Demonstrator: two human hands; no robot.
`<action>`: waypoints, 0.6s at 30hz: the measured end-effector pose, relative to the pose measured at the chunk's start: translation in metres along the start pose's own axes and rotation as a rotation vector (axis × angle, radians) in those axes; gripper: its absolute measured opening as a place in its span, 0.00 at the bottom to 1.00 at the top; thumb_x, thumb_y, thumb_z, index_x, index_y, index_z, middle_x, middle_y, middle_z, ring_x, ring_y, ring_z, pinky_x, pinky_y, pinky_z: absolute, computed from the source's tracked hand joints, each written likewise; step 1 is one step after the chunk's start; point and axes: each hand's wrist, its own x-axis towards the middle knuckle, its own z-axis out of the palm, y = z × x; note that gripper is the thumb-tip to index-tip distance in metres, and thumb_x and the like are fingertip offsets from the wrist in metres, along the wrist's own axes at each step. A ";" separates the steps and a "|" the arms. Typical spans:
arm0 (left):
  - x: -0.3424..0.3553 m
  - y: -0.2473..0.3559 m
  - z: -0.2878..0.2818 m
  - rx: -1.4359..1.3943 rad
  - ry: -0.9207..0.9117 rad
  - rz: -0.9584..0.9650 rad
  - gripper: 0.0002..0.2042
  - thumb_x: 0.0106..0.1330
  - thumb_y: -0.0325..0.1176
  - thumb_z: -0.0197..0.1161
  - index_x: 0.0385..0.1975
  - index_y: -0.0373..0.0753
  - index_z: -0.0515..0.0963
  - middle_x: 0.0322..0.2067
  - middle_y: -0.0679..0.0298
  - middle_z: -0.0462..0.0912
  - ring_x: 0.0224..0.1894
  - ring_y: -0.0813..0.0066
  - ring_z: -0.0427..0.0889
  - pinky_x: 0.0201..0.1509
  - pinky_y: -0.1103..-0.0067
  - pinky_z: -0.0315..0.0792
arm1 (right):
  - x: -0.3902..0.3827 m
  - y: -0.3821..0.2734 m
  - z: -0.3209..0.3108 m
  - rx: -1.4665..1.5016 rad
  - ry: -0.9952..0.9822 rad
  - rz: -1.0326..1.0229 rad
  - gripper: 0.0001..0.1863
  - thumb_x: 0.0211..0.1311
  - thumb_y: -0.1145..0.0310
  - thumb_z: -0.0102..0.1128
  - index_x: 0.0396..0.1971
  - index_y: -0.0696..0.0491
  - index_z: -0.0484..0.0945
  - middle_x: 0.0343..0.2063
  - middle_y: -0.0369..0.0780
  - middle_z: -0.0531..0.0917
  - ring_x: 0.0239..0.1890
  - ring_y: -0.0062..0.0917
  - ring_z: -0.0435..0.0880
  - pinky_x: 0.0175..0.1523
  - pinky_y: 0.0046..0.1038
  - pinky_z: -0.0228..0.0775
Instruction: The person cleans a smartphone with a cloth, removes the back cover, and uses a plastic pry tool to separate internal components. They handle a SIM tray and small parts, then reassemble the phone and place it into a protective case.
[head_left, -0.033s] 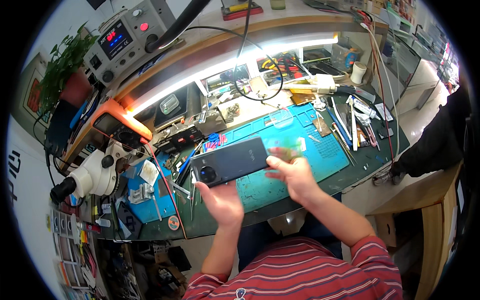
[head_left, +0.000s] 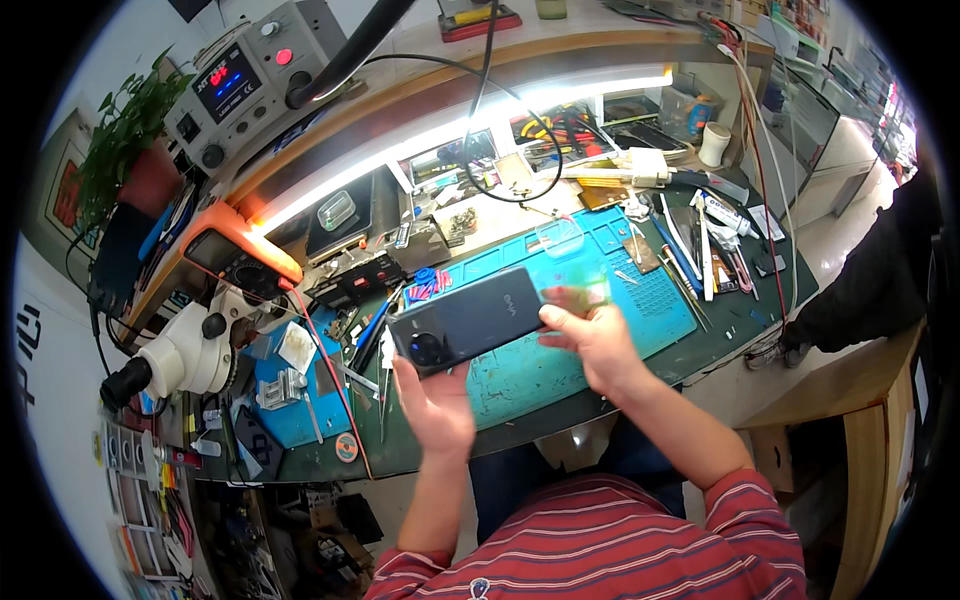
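Note:
I hold a dark smartphone (head_left: 470,320) back side up, its round camera ring toward the left, just above a teal work mat (head_left: 650,305). My left hand (head_left: 435,400) supports the camera end from below. My right hand (head_left: 595,340) grips the phone's right end; a small blurred greenish piece (head_left: 590,295) sits at its fingertips, and I cannot tell what it is.
A white microscope (head_left: 180,355) stands at the left beside an orange meter (head_left: 235,255). A grey power supply (head_left: 250,85) and a potted plant (head_left: 125,130) sit on the shelf. Pens and tweezers (head_left: 700,240) lie at the mat's right. Another person's dark sleeve (head_left: 880,270) shows at the far right.

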 end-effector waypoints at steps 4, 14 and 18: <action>0.024 0.028 -0.032 0.519 -0.192 -0.310 0.22 0.78 0.34 0.60 0.67 0.37 0.67 0.54 0.56 0.82 0.51 0.75 0.84 0.56 0.77 0.78 | 0.013 -0.028 -0.026 -0.250 -0.081 -0.013 0.18 0.63 0.73 0.71 0.51 0.61 0.81 0.44 0.43 0.85 0.39 0.26 0.87 0.45 0.28 0.85; 0.036 0.005 -0.018 1.675 -0.603 0.181 0.46 0.56 0.49 0.79 0.71 0.37 0.63 0.60 0.48 0.73 0.63 0.49 0.70 0.69 0.60 0.64 | 0.020 -0.032 -0.025 -0.296 -0.061 -0.037 0.16 0.64 0.73 0.71 0.50 0.61 0.81 0.41 0.42 0.85 0.36 0.24 0.88 0.42 0.25 0.85; 0.038 -0.002 -0.015 1.717 -0.665 0.270 0.47 0.55 0.50 0.79 0.71 0.35 0.63 0.57 0.47 0.73 0.61 0.48 0.71 0.68 0.60 0.65 | 0.009 -0.034 -0.027 -0.278 -0.077 -0.050 0.17 0.63 0.72 0.71 0.49 0.63 0.81 0.41 0.42 0.84 0.37 0.24 0.87 0.43 0.26 0.85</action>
